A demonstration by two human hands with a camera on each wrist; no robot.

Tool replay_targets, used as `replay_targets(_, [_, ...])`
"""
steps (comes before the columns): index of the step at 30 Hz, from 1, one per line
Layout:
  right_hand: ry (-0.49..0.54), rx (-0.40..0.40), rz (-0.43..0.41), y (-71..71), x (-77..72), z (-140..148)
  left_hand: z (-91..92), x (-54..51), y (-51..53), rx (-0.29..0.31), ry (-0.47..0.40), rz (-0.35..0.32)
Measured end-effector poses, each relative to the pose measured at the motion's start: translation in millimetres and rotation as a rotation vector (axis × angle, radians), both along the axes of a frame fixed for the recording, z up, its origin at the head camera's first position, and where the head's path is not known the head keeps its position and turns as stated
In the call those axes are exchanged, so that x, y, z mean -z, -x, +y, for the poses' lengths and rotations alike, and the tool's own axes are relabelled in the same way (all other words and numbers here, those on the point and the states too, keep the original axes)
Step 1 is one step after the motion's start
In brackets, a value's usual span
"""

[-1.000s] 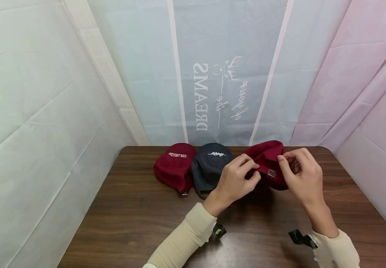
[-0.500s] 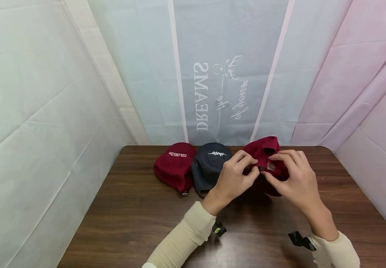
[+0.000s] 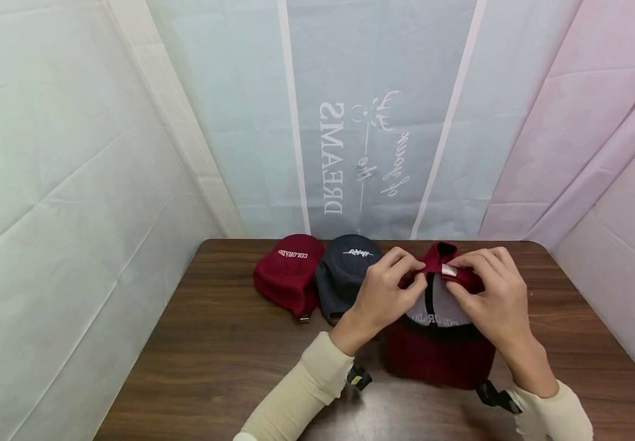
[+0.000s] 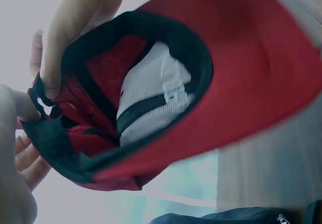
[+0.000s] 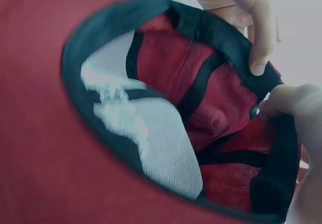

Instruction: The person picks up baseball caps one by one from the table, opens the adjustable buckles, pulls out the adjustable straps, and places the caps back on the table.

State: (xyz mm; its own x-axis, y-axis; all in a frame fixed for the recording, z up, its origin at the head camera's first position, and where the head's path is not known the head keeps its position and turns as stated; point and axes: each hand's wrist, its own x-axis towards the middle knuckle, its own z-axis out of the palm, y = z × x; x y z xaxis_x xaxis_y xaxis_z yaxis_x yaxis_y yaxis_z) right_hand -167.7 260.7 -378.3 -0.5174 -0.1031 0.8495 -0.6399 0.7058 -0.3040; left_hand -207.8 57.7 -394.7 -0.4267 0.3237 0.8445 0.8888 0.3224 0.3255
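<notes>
Both hands hold a dark red baseball cap (image 3: 439, 361) by its back edge, above the right part of the table. My left hand (image 3: 386, 291) pinches the edge on the left side of the back opening. On the other side, my right hand (image 3: 491, 294) pinches the back strap beside a silver buckle (image 3: 449, 270). The brim hangs down toward me and the inside faces me, with grey lining, black seams and reversed white stitching. Both wrist views show the black sweatband (image 4: 201, 58) and the thumbs at the strap. Whether the strap is fastened is hard to tell.
Along the back of the wooden table (image 3: 212, 367) lie a red cap (image 3: 290, 275) lettered COLORADO and a dark blue cap (image 3: 345, 275) touching it. The blue cap is just left of my left hand. Fabric walls (image 3: 240, 122) enclose the back and sides.
The cap has tipped so that its brim swings down toward me and its inside shows. My right hand has shifted from the cap's right edge inward to the strap; my left hand stays nearly still.
</notes>
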Motion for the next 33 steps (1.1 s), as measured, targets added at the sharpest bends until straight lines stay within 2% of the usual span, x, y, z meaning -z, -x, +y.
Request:
replay_targets(6, [-0.013,0.016,-0.05,-4.5,-0.4,-1.2,-4.6,-1.8,-2.1,0.011,0.016,0.002])
replay_targets(11, [-0.071,0.051,-0.105,-7.8,2.1,-3.9,-9.0,2.9,-0.9,0.017,0.024,-0.006])
replay_targets(17, [-0.103,0.046,-0.148,-8.1,6.4,-7.8,-13.5,9.6,-0.4,-0.006,0.034,-0.021])
replay_targets(27, [-0.117,0.001,-0.276,-6.7,12.5,-13.3,-24.3,17.8,3.3,-0.026,0.036,-0.068])
replay_targets(33, [-0.089,-0.075,-0.321,-6.9,14.6,-15.7,-31.9,18.1,4.1,-0.057,0.035,-0.086])
